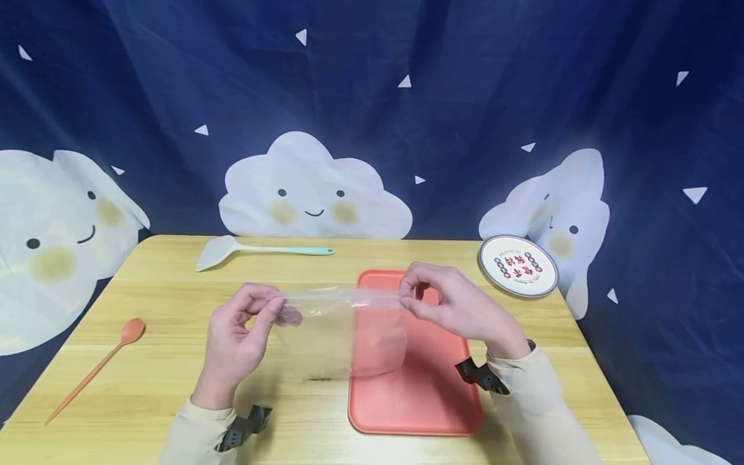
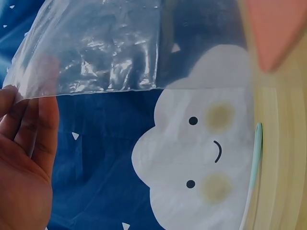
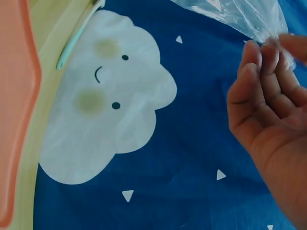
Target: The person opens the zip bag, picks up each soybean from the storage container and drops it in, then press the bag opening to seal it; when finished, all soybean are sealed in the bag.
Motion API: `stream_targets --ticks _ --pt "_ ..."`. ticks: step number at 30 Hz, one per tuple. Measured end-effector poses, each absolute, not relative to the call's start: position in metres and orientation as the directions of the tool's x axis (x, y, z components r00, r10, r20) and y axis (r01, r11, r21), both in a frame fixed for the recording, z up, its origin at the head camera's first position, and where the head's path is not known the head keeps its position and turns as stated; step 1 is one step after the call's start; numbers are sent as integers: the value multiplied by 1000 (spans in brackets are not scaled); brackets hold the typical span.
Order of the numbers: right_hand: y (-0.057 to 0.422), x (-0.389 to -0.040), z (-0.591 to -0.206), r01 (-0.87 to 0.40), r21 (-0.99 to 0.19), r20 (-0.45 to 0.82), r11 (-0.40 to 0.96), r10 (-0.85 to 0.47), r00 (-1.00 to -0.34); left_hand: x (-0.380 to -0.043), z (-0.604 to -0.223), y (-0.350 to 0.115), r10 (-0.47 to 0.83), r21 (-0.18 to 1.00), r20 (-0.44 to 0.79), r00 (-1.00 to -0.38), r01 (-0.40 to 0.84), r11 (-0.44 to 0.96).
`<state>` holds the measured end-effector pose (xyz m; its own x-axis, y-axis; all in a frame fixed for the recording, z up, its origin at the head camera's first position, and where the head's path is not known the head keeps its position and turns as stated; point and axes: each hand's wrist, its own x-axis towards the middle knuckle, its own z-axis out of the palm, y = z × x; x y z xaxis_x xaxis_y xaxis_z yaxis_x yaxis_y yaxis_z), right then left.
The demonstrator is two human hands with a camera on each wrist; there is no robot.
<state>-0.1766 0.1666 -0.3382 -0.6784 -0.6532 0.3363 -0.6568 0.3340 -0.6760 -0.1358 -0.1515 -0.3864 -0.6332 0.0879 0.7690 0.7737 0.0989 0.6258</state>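
Observation:
A clear plastic zip bag [image 1: 343,342] hangs stretched between both hands, its top edge level and its body over the table and part of the red tray [image 1: 430,394]. My left hand [image 1: 238,339] pinches the bag's upper left corner between thumb and fingers. At the opposite corner, my right hand [image 1: 459,307] pinches the same edge. In the left wrist view the transparent film [image 2: 105,52] spreads out from the left hand [image 2: 29,148]. The right wrist view shows the right fingertips [image 3: 268,52] gathered on a crumpled bit of the bag [image 3: 244,19].
A white spatula with a mint handle [image 1: 261,249] lies at the table's back. An orange spoon [image 1: 99,368] is on the left. At the back right, a round white plate [image 1: 517,266] with red print sits near the edge. A dark blue cloud-patterned curtain [image 1: 372,110] hangs behind.

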Motion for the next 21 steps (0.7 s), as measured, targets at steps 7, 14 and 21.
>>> stream_targets --ticks 7,14,21 --pt "163 -176 -341 -653 -661 398 368 -566 -722 -137 -387 -151 105 617 771 -628 778 120" --pt "155 -174 -331 -723 -528 491 446 -534 -688 -139 -388 -145 115 613 768 -630 776 150" --pt "121 -171 -316 -855 -330 560 400 -646 -519 -139 -383 -136 145 605 764 -629 776 177"
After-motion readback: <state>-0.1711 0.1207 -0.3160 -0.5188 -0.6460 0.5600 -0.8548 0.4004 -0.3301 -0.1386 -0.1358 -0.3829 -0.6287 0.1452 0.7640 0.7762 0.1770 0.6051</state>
